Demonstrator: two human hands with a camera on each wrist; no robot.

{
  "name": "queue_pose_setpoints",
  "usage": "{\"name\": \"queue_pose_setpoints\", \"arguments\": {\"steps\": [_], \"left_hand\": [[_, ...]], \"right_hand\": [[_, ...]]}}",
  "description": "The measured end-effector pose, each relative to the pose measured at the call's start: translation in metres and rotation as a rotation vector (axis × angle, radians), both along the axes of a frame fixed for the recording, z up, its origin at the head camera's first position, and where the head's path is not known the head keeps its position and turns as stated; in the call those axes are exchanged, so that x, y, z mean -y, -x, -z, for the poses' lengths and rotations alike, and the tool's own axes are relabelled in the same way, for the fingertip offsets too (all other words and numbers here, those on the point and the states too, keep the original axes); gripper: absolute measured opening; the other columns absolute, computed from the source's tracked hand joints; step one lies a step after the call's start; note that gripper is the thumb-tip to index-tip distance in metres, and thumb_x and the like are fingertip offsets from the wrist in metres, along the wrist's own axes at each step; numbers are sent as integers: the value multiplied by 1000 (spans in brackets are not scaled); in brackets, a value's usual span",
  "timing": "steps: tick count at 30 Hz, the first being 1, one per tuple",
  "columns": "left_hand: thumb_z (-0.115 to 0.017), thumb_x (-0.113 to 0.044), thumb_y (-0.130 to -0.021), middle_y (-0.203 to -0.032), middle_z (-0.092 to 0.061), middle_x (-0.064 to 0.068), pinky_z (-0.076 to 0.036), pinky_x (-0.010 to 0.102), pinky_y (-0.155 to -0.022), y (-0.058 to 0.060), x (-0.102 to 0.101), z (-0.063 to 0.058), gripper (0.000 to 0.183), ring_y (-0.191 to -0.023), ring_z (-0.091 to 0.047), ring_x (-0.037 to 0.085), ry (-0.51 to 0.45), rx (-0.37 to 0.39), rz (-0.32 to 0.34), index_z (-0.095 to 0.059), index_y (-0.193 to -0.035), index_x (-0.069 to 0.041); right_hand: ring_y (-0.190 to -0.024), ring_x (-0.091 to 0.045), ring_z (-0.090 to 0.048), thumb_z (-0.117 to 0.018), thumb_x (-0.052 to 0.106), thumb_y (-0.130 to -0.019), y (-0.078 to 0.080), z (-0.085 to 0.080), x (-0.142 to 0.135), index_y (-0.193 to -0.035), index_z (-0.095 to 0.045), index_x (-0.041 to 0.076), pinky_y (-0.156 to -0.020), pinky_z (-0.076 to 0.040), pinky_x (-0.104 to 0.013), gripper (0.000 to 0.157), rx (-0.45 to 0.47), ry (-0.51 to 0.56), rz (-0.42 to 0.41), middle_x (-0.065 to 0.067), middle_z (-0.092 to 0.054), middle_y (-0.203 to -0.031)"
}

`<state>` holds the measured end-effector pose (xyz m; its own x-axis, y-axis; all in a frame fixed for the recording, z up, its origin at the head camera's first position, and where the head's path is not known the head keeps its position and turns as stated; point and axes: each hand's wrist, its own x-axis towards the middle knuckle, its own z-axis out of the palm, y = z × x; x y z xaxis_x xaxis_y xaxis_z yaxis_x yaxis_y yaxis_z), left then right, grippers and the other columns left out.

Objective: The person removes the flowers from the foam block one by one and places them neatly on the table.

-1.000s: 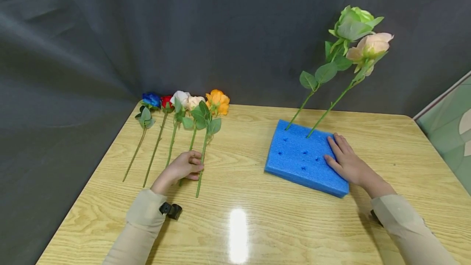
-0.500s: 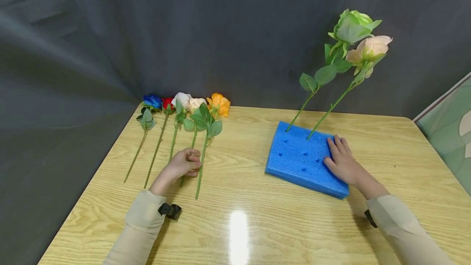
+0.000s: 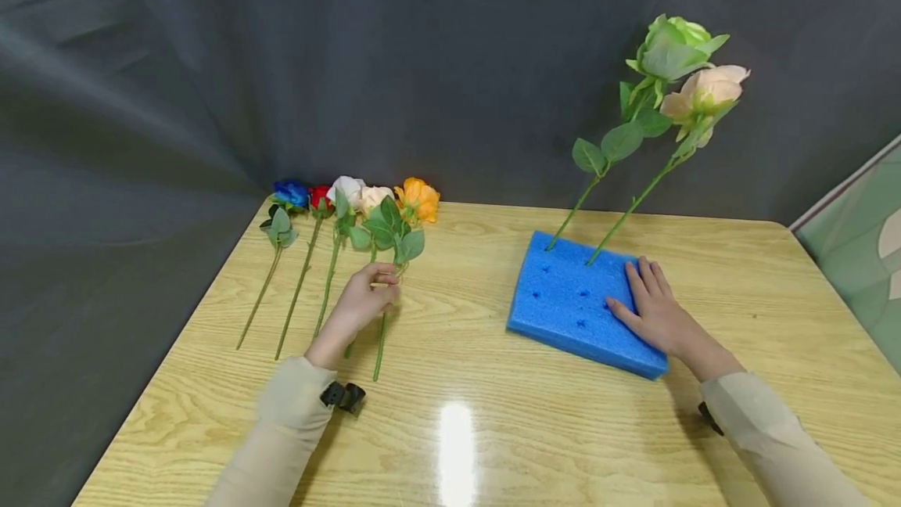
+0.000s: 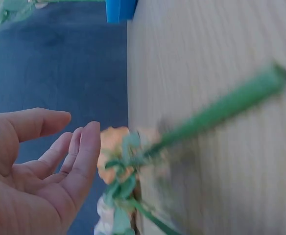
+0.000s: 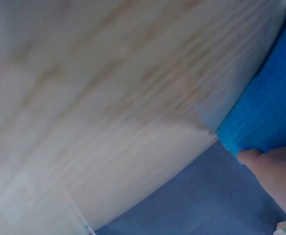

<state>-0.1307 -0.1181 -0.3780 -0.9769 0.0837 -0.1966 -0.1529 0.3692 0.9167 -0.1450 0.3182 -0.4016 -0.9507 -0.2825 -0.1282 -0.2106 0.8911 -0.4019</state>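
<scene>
My left hand (image 3: pixel 360 302) hovers over the upper stem of the orange artificial rose (image 3: pixel 418 200). In the left wrist view its thumb and fingers (image 4: pixel 82 169) stand apart with nothing between them, and the rose's green stem (image 4: pixel 226 112) runs beside them, off the palm. My right hand (image 3: pixel 658 315) lies with spread fingers on the right side of a blue foam block (image 3: pixel 556 315). Into the block's back part are stuck a green rose (image 3: pixel 674 49) and a pale pink rose (image 3: pixel 707 96), both leaning right. Several small holes show in its top.
Left of the orange rose lie a cream rose (image 3: pixel 375 198), a white rose (image 3: pixel 346 188), a red rose (image 3: pixel 320 197) and a blue rose (image 3: pixel 292 192), stems toward me on the wooden table (image 3: pixel 535 429). A dark curtain (image 3: pixel 450 77) hangs behind.
My left hand has moved up along the orange rose's stem, away from me and slightly right. My right thumb has shifted a little left on the foam; the roses lie as before.
</scene>
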Motion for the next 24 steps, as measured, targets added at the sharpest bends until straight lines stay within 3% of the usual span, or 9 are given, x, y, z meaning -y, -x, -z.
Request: {"name": "queue_pose_setpoints", "arguments": {"steps": [10,24], "left_hand": [[-51,-3,-96,-123,-54,25,-56,43,-85,8,-39,-8,39,-103,-59,39,-27,-52,62,-47,-134,5],[-52,-4,-95,-120,-57,24,-56,44,-87,21,-82,-5,39,-103,-61,41,-88,-72,162,-49,-133,4]], "right_hand": [[-143,-51,9,-48,42,-97,8,-2,-3,-150,-6,-9,-107,-11,-75,85,4,38,-16,-36,2,-154],[-142,-55,0,-59,30,-91,18,-2,-16,-147,-16,-13,-108,-12,-74,83,-45,86,-113,-39,-6,-152]]}}
